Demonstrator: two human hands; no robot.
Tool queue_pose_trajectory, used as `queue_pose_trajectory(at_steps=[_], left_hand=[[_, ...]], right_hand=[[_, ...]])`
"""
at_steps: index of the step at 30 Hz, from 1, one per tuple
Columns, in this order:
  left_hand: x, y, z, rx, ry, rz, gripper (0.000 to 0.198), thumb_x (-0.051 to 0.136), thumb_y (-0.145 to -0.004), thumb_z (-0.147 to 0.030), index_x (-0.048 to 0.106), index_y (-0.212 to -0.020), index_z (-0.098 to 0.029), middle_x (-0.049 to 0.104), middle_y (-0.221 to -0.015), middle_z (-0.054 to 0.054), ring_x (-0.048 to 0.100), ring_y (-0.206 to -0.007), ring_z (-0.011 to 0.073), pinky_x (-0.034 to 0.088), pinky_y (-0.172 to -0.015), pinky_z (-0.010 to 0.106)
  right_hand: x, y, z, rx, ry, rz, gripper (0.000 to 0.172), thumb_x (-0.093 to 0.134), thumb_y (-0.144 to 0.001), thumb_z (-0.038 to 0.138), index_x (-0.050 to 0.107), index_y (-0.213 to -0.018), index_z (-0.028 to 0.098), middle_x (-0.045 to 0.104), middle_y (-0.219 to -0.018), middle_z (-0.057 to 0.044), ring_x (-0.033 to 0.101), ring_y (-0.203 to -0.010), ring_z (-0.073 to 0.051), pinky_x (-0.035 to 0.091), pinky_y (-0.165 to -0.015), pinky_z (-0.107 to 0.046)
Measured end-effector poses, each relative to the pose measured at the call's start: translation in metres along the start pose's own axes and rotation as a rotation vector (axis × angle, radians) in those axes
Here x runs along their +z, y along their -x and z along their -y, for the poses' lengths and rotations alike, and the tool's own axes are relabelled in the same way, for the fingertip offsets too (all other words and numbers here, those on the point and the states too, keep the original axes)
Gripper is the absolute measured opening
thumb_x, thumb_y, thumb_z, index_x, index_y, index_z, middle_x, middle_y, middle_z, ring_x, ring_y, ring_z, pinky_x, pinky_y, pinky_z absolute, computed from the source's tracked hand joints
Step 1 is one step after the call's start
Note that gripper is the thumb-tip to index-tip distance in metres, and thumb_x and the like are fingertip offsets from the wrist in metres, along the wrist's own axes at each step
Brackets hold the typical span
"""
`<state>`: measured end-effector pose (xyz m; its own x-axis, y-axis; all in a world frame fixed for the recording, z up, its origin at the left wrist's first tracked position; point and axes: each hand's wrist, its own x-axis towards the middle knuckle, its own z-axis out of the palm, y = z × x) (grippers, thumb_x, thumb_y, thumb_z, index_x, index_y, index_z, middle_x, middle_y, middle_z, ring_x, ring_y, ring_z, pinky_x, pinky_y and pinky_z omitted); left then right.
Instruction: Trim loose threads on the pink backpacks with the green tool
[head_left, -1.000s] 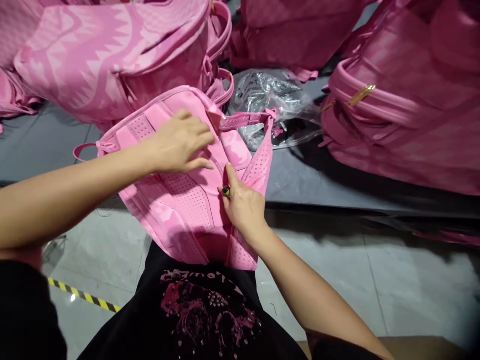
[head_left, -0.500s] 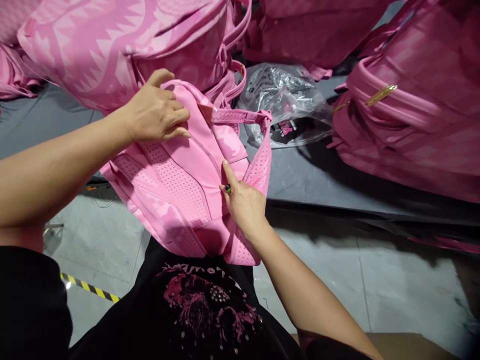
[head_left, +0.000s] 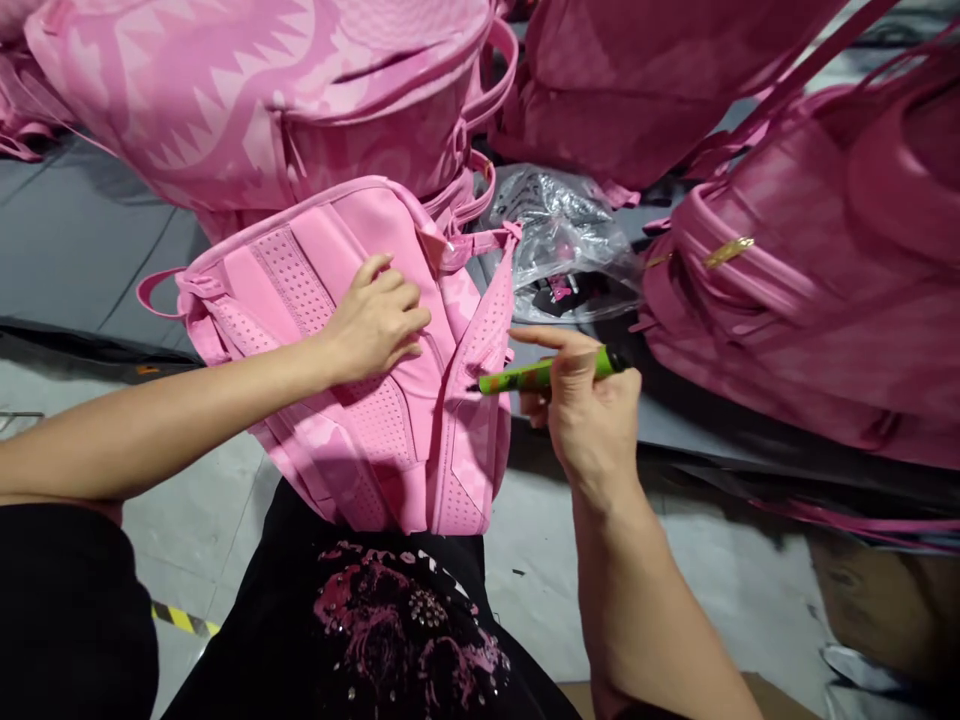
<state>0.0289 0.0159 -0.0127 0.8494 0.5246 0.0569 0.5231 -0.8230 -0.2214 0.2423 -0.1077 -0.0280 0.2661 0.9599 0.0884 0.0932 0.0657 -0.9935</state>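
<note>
While the left hand point(head_left: 379, 325) presses flat and open on the backpack point(head_left: 352, 350), the right hand point(head_left: 581, 410) grips a green pen point(head_left: 544, 374), apparently checking seams; the tip must meet the strap point(head_left: 487, 330).

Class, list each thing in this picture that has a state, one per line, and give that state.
Light pink perforated backpack: lying back panel up, its lower end hanging over the table edge.
Left hand: resting flat on the backpack.
Right hand: gripping the pen.
Green pen: level, tip toward the backpack strap.
Clear plastic bag: crumpled.
</note>
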Motion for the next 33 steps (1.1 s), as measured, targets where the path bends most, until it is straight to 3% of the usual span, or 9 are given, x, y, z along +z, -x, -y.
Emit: queue_pose_trajectory(at_steps=[3,5,7,10,17,27,33], left_hand=[[0.014,0.005,-0.002,-0.005,0.024,-0.138,0.02,0.06,-0.092,-0.04,0.066,-0.092,-0.021,0.062,-0.103,0.004,0.054,-0.109,0.0238,0.03,-0.118,0.058],[0.023,0.007,-0.001,0.017,0.045,-0.221,0.017,0.06,-0.092,-0.038,0.067,-0.092,-0.022,0.062,-0.107,0.003,0.053,-0.112,0.0231,0.03,-0.12,0.056],[0.028,0.007,0.0,0.044,0.07,-0.256,0.017,0.057,-0.095,-0.035,0.067,-0.093,-0.022,0.063,-0.109,0.002,0.053,-0.115,0.0218,0.028,-0.122,0.054],[0.029,0.007,0.0,0.026,0.149,-0.226,0.024,0.049,-0.098,-0.036,0.068,-0.093,-0.022,0.063,-0.109,0.003,0.054,-0.118,0.0222,0.024,-0.124,0.054],[0.019,0.005,-0.001,-0.055,0.357,-0.095,0.03,0.044,-0.099,-0.039,0.068,-0.092,-0.023,0.063,-0.113,0.005,0.052,-0.126,0.0271,0.019,-0.124,0.058],[0.02,0.004,-0.001,-0.069,0.363,-0.07,0.029,0.042,-0.1,-0.036,0.068,-0.093,-0.024,0.063,-0.113,0.004,0.05,-0.127,0.0252,0.016,-0.126,0.055],[0.018,0.002,0.003,-0.024,0.224,-0.049,0.035,0.039,-0.101,-0.043,0.068,-0.096,-0.025,0.064,-0.112,0.004,0.051,-0.123,0.0246,0.022,-0.122,0.052]], right_hand=[[0.017,-0.011,-0.008,-0.015,-0.06,0.02,0.048,0.08,-0.077,0.057,0.073,-0.106,0.02,0.077,-0.099,-0.007,0.071,-0.076,-0.018,0.057,-0.062,-0.029],[0.03,-0.019,-0.018,-0.013,-0.056,-0.008,0.037,0.086,-0.072,0.047,0.072,-0.093,0.02,0.076,-0.09,-0.004,0.07,-0.074,-0.016,0.056,-0.064,-0.028],[0.042,-0.027,-0.026,-0.022,-0.044,-0.08,0.03,0.083,-0.074,0.043,0.069,-0.083,0.019,0.069,-0.071,0.001,0.062,-0.06,-0.013,0.05,-0.055,-0.025],[0.053,-0.032,-0.031,-0.073,-0.003,-0.125,0.024,0.077,-0.08,0.04,0.067,-0.081,0.018,0.064,-0.064,0.003,0.056,-0.053,-0.011,0.044,-0.051,-0.024],[0.056,-0.03,-0.03,-0.102,0.142,-0.082,0.022,0.07,-0.085,0.041,0.067,-0.083,0.019,0.066,-0.067,0.001,0.059,-0.054,-0.013,0.046,-0.051,-0.027],[0.056,-0.03,-0.035,-0.113,0.172,-0.081,0.022,0.07,-0.086,0.039,0.066,-0.082,0.018,0.065,-0.066,0.001,0.06,-0.056,-0.013,0.047,-0.054,-0.027],[0.056,-0.031,-0.034,-0.106,0.14,-0.045,0.024,0.07,-0.087,0.042,0.067,-0.088,0.019,0.068,-0.073,0.0,0.061,-0.06,-0.014,0.05,-0.059,-0.028]])
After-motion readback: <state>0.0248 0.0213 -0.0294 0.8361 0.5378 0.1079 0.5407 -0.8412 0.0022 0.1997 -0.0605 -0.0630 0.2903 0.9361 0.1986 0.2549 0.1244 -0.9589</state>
